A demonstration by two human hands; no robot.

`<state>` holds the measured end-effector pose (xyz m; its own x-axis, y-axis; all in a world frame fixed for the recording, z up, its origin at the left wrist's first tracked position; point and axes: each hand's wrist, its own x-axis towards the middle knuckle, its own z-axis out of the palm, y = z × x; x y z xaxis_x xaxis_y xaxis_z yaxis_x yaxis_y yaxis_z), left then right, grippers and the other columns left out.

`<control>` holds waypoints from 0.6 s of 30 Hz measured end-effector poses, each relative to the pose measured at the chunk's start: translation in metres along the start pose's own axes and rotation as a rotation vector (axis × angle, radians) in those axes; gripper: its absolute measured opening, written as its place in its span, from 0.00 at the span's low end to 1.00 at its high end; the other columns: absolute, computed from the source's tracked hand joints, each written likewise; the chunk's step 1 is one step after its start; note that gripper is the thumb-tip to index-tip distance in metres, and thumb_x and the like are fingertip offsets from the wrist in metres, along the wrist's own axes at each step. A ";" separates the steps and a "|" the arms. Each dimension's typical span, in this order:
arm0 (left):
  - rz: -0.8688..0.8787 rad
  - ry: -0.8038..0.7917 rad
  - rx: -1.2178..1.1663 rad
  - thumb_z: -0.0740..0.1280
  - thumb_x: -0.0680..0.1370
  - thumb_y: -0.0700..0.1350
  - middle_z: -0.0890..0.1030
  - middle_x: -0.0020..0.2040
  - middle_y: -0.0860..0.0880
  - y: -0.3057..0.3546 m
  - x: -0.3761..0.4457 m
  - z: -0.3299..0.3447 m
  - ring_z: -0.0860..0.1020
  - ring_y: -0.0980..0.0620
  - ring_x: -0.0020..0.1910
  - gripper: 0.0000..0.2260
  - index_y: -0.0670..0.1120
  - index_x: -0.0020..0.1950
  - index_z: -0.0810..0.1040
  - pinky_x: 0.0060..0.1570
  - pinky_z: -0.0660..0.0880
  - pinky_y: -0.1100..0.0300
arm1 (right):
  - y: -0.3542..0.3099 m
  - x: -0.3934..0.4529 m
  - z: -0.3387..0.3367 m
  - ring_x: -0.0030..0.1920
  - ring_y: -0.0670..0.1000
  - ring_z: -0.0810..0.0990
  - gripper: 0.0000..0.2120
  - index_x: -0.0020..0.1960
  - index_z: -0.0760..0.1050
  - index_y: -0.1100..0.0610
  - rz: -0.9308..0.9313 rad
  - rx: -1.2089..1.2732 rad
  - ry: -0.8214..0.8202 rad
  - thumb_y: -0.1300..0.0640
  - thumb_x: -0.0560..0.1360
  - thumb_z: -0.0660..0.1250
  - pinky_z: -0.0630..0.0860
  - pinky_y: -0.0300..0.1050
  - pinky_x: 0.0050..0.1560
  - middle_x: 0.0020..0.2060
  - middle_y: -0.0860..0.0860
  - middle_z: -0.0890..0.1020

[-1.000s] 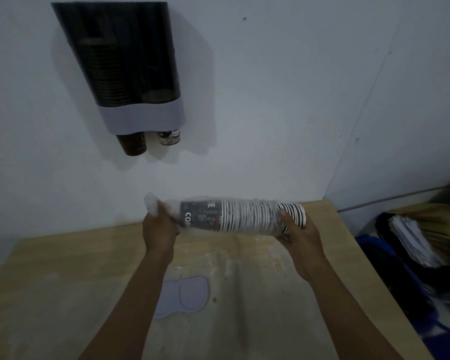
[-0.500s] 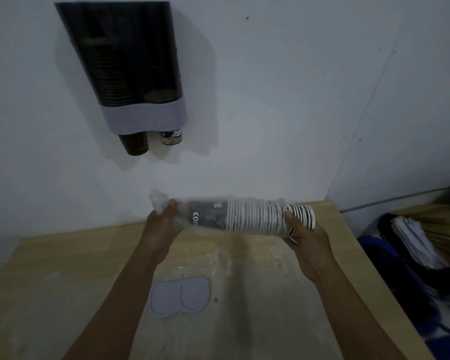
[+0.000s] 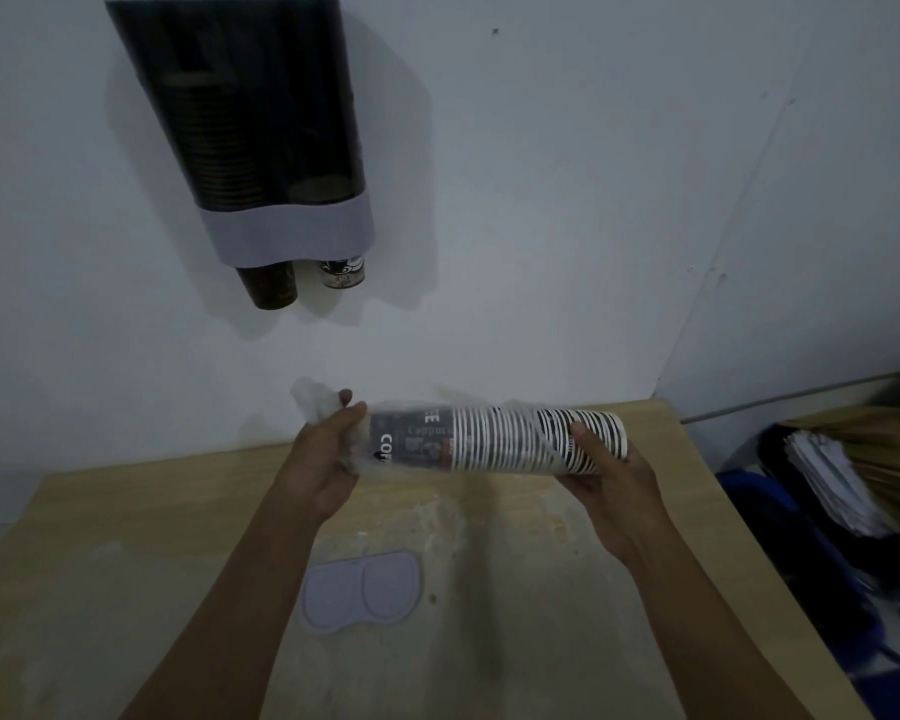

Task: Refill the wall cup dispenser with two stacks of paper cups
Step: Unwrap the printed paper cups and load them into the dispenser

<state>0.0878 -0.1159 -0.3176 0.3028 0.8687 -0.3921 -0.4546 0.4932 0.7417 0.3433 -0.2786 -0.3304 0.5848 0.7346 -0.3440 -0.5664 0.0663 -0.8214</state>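
Wall dispenser (image 3: pixel 261 137) sits upper left on the wall, well above and left of both hands; left tube holds a dark stack, right tube looks nearly empty, with one cup showing at each outlet. Left hand (image 3: pixel 323 459) is pinched on the bunched end of the clear plastic sleeve (image 3: pixel 315 402), at the base end of the cup stack (image 3: pixel 494 439). Stack lies horizontal above the wooden table (image 3: pixel 126 537), long axis left-right, rims pointing right. Right hand (image 3: pixel 609 485) is wrapped around the rim end, where the cups stick out bare from the sleeve.

Judgement: sleeve likely peels off leftward while the right hand anchors the cups. The stack then needs turning upright and lifting up-left. Left hand is nearer the dispenser, but the right one has the cups.

Grey lid (image 3: pixel 359 589) lies flat on the table below the hands.
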 end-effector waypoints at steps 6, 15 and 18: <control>-0.113 -0.144 -0.110 0.71 0.74 0.38 0.87 0.39 0.48 0.014 -0.017 0.009 0.86 0.51 0.35 0.05 0.44 0.49 0.83 0.31 0.82 0.57 | 0.000 0.003 -0.003 0.58 0.59 0.83 0.18 0.63 0.78 0.60 0.016 0.038 0.005 0.62 0.74 0.72 0.77 0.60 0.60 0.57 0.58 0.84; -0.046 0.011 0.378 0.70 0.78 0.48 0.85 0.49 0.48 0.029 0.010 -0.002 0.82 0.47 0.47 0.06 0.49 0.52 0.83 0.46 0.80 0.53 | -0.002 0.004 -0.016 0.57 0.58 0.83 0.19 0.64 0.77 0.60 0.034 0.082 0.059 0.62 0.74 0.72 0.82 0.55 0.53 0.56 0.57 0.85; 0.056 -0.010 0.510 0.70 0.79 0.47 0.83 0.53 0.46 0.032 0.021 -0.018 0.81 0.44 0.55 0.06 0.49 0.54 0.80 0.51 0.77 0.53 | -0.008 0.003 -0.024 0.56 0.58 0.83 0.14 0.61 0.78 0.57 0.030 0.099 0.092 0.62 0.75 0.70 0.83 0.54 0.50 0.54 0.56 0.85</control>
<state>0.0640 -0.0812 -0.3118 0.2990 0.8913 -0.3409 -0.0044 0.3585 0.9335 0.3634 -0.2933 -0.3358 0.6151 0.6726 -0.4113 -0.6360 0.1149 -0.7631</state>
